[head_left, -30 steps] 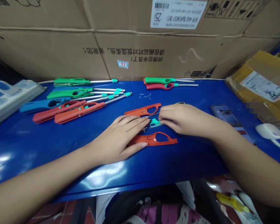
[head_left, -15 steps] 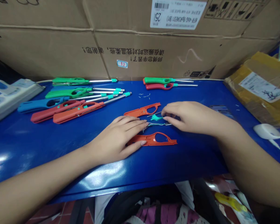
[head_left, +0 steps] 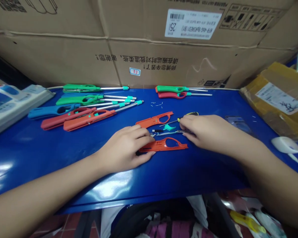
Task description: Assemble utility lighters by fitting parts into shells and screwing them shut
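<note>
My left hand (head_left: 125,149) rests on the blue table (head_left: 64,155), its curled fingers gripping the left end of an orange lighter shell half (head_left: 167,145). A second orange shell half (head_left: 155,119) lies just beyond. My right hand (head_left: 208,130) is closed in a pinch on a thin metal tube (head_left: 167,133) that lies between the two halves. A small teal trigger piece (head_left: 169,127) sits beside the tube. A screwdriver with a yellow and black handle (head_left: 188,115) pokes out behind my right hand.
Several finished long lighters (head_left: 86,105) in green, blue and red lie at the left; two more (head_left: 175,92) at the back. Small pins (head_left: 156,104) are scattered nearby. Cardboard boxes (head_left: 149,43) wall the back. A phone (head_left: 238,123), white mouse (head_left: 285,144) and yellow parcel (head_left: 275,96) are at the right.
My left fingers have curled and closed on the near orange shell half. My right hand let the teal piece lie and now pinches the metal tube. The view shifted slightly.
</note>
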Demonstrator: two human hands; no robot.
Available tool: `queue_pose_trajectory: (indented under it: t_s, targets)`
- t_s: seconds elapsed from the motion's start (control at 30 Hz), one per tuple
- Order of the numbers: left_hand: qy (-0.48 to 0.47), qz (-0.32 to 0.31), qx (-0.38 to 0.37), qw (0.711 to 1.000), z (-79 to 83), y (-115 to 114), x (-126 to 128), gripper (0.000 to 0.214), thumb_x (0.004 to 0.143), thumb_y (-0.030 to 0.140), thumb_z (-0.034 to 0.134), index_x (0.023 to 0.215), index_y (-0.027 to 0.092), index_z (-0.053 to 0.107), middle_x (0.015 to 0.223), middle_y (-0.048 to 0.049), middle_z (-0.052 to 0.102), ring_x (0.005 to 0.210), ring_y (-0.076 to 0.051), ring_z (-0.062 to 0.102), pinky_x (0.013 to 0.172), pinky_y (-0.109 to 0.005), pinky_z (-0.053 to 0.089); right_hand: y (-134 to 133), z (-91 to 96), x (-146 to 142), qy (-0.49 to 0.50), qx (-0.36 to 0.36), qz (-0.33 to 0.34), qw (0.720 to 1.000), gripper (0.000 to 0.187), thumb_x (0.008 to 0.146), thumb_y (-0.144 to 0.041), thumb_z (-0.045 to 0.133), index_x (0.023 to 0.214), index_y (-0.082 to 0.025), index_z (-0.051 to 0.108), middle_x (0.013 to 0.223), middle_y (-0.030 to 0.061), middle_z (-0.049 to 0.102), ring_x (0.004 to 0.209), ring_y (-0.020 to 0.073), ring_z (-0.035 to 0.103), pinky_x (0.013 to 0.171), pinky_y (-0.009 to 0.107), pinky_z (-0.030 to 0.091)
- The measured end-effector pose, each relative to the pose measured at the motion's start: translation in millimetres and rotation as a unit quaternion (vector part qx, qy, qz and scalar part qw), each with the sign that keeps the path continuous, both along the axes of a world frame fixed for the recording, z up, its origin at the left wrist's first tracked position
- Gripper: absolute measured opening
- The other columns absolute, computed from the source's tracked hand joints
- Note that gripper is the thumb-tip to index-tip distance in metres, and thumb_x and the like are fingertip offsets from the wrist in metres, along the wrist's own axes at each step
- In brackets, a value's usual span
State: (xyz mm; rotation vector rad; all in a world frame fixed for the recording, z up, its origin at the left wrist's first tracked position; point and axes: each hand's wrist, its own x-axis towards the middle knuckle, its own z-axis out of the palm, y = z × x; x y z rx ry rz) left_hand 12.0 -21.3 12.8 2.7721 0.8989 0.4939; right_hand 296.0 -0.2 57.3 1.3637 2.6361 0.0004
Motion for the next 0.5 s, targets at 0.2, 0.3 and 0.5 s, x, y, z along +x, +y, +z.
queue_pose_trajectory:
  t_s: [0.2, 0.3, 0.5]
  targets:
    - [-0.008, 0.027, 0.004, 1.000, -0.7, 4, -1, 0.027, 0.094, 0.039, 0.063, 0.110, 0.019, 0.071, 0.104, -0.0065, 0.070, 0.093, -0.023, 0.065, 0.083, -0.037, 0.052, -5, -5.4, -5, 0.038, -0.002, 0.013, 0.999, 0.003, 0.092, -0.019, 0.050, 0.091, -0.022, 0.052, 0.094, 0.0039, 0.066, 0.075, 0.0193, 0.059, 0.058, 0.031, 0.032]
    - [-0.009, 0.027, 0.000, 1.000, -0.1, 4, -1, 0.027, 0.094, 0.039, 0.062, 0.110, 0.019, 0.071, 0.103, -0.0073, 0.071, 0.093, -0.023, 0.065, 0.083, -0.037, 0.052, -3, -6.8, -3, 0.075, -0.019, 0.003, 0.997, 0.003, 0.090, -0.020, 0.051, 0.090, -0.022, 0.050, 0.092, 0.0024, 0.066, 0.073, 0.0177, 0.057, 0.059, 0.030, 0.032]
    - [-0.019, 0.023, -0.003, 1.000, -0.7, 5, -1, 0.027, 0.094, 0.036, 0.062, 0.112, 0.018, 0.070, 0.103, -0.0080, 0.071, 0.090, -0.022, 0.064, 0.078, -0.035, 0.052, 0, -5.4, 7, 0.149, -0.005, 0.007, 0.989, 0.006, 0.088, -0.020, 0.055, 0.088, -0.023, 0.050, 0.082, -0.0011, 0.062, 0.068, 0.0151, 0.053, 0.060, 0.028, 0.033]
